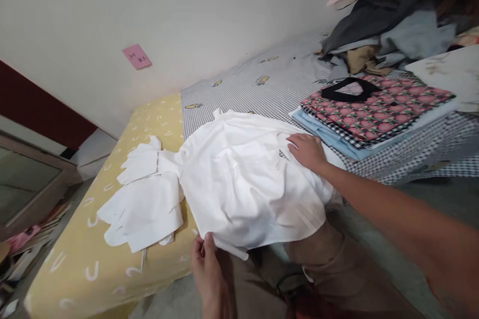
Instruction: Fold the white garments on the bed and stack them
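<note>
A white shirt point(239, 179) lies spread and wrinkled across the bed, its near edge hanging over the side. My left hand point(207, 264) is closed in a pinch at the shirt's near left corner. On the shirt's right part rests my right hand point(307, 152), open, palm down with the thumb apart from the fingers. Left of the shirt, white cloth pieces with wavy edges point(145, 209) lie on the yellow sheet point(93, 254).
A folded stack topped by a pink patterned garment point(381, 109) sits right on the checkered sheet point(243, 82). Behind it are heaped dark and grey clothes point(392, 25). A pink note point(137, 56) is on the wall. My legs point(325, 259) are against the bed's near side.
</note>
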